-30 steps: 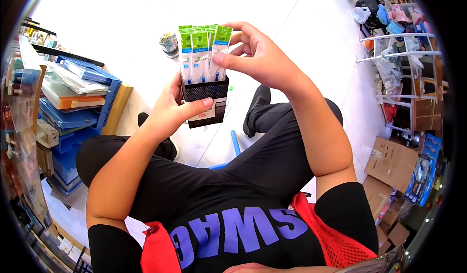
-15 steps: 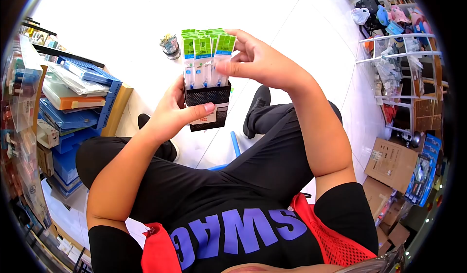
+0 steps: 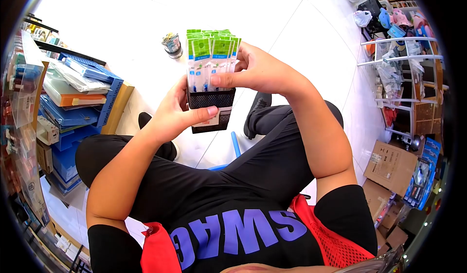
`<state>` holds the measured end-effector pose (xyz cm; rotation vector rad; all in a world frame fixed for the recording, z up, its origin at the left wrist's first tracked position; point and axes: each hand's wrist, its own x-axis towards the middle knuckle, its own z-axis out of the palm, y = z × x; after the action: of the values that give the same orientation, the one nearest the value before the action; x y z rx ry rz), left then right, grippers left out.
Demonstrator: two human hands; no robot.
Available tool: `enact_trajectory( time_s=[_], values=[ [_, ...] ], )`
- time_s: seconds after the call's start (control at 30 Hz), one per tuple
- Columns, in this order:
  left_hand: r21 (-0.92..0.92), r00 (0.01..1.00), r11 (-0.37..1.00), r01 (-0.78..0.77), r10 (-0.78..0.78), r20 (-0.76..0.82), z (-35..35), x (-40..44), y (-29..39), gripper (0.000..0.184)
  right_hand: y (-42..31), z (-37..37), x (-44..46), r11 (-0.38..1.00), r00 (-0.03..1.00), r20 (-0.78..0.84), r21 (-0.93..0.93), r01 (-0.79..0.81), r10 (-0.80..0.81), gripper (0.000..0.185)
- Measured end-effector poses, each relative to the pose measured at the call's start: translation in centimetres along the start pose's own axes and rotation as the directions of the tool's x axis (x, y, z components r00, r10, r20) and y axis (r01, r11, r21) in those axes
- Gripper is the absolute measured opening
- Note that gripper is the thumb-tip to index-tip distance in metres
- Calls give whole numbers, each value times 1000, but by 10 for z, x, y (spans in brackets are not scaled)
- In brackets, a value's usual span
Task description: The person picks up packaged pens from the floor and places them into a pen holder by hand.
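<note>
A black mesh holder (image 3: 211,99) is gripped low on its left side by my left hand (image 3: 177,112), thumb across the pale label on its front. Several packets with green tops and blue-tipped contents (image 3: 199,64) stand upright and packed together in it. My right hand (image 3: 255,69) grips the packets at their right side, its thumb on the front of the right ones and its other fingers partly hidden behind them.
A clear cup with small items (image 3: 171,46) stands on the white floor beyond the holder. Shelves with blue trays and folders (image 3: 73,112) line the left. A white rack (image 3: 404,57) with bagged goods and cardboard boxes (image 3: 390,161) are at the right. A blue bar (image 3: 235,144) lies between my legs.
The holder has shifted slightly right and nearer to me, with both hands. My right hand has come lower along the packets, and the front packets stand closer together.
</note>
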<state>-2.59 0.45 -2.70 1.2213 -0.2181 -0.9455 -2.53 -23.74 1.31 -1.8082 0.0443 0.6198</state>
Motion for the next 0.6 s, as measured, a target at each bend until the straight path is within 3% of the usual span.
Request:
enact_trajectory(
  time_s=[0.07, 0.17, 0.27, 0.3, 0.4, 0.53, 0.6],
  values=[
    [-8, 999, 999, 42, -42, -2, 1, -1, 3, 82, 6, 2, 1, 996, 996, 40, -28, 85, -84, 80],
    [-4, 999, 999, 41, -41, 7, 1, -1, 2, 83, 4, -1, 4, 962, 999, -45, 271, 40, -29, 80],
    [-35, 999, 999, 20, -19, 38, 2, -3, 6, 85, -3, -5, 4, 861, 999, 39, 509, -15, -6, 84],
    [-38, 999, 999, 7, -6, 32, 0, -2, 3, 85, -2, -3, 7, 839, 999, 30, 543, -30, 16, 66],
    [-59, 1000, 998, -14, 16, 25, -6, -1, -5, 85, 9, 7, 14, 860, 989, 42, 490, -141, 138, 52],
    [-85, 999, 996, -11, 14, 39, -6, -3, -4, 81, 8, 11, 16, 831, 997, 31, 552, -71, 65, 40],
    [-94, 999, 995, -16, 20, 42, -5, -3, -2, 79, 11, 10, 18, 867, 999, 4, 498, -38, 41, 35]
  ],
)
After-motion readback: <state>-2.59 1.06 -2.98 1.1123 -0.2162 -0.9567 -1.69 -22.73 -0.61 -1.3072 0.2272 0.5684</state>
